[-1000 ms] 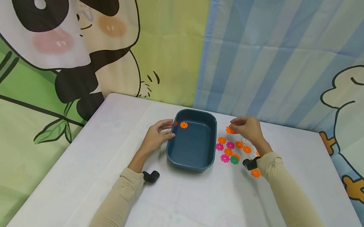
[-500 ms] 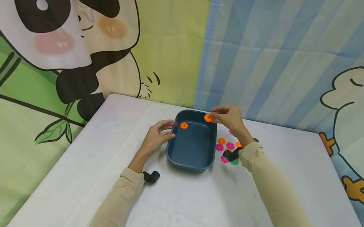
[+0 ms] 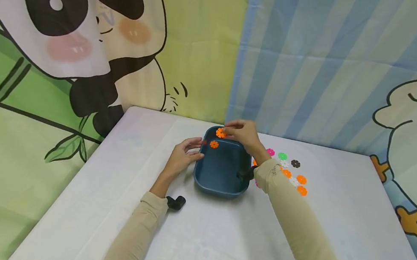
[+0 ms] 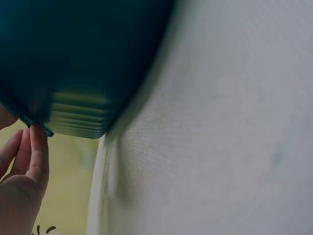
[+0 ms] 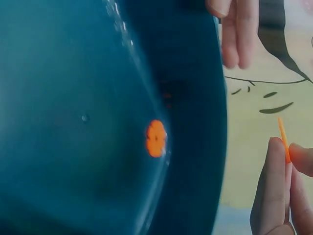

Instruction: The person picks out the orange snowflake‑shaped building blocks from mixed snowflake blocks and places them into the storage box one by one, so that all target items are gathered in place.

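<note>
A dark blue rectangular bin point(image 3: 219, 170) stands on the white table. My left hand point(image 3: 181, 158) touches its left rim with mostly straight fingers; the left wrist view shows fingertips point(image 4: 39, 139) at the rim. Between thumb and fingers, my right hand point(image 3: 245, 135) pinches an orange flower-shaped disc point(image 3: 220, 132) over the bin's far end. Edge-on in the right wrist view, that held disc point(image 5: 283, 139) looks thin. Another orange flower-shaped disc point(image 3: 214, 144) lies inside the bin near its far left corner.
Right of the bin, several flower-shaped discs lie scattered, among them a green disc point(image 3: 282, 156), a black disc point(image 3: 295, 163) and an orange disc point(image 3: 301, 179). My right forearm point(image 3: 291, 216) hides some of them. Behind the table hangs a printed curtain point(image 3: 202, 48).
My right hand has carried the orange disc left from above the scattered discs to over the bin. My left hand has stayed at the bin's rim.
</note>
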Tool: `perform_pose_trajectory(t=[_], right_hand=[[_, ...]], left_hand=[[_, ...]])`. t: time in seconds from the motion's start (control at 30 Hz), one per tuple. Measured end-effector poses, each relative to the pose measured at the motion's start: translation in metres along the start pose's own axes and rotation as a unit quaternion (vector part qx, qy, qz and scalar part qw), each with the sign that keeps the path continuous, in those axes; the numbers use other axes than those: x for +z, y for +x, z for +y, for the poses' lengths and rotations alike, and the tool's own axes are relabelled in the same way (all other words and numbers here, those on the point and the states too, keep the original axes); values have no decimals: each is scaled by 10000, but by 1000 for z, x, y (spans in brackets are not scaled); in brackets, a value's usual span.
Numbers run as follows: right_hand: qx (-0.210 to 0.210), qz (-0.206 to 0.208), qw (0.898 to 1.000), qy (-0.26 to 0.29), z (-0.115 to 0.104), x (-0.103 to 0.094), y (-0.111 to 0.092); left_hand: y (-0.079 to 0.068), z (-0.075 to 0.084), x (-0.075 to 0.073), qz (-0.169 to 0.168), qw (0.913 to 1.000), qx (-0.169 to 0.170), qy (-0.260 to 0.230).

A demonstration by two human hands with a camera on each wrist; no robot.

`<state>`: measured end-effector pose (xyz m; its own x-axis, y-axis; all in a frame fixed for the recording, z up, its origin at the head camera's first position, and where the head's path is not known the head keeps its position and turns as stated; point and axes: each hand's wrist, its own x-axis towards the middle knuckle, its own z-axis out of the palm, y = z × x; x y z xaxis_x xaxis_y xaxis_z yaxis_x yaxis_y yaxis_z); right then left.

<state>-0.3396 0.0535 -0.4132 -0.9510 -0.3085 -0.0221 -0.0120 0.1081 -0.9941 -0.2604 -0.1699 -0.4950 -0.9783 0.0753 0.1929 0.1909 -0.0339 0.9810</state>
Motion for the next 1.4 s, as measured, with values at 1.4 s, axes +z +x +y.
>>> perform_pose_trajectory(t=[1.4], right_hand=[[1413,322,9855,-886,58,35,12]], left_hand=[[-6,30,2,-245,9994,-251,11]])
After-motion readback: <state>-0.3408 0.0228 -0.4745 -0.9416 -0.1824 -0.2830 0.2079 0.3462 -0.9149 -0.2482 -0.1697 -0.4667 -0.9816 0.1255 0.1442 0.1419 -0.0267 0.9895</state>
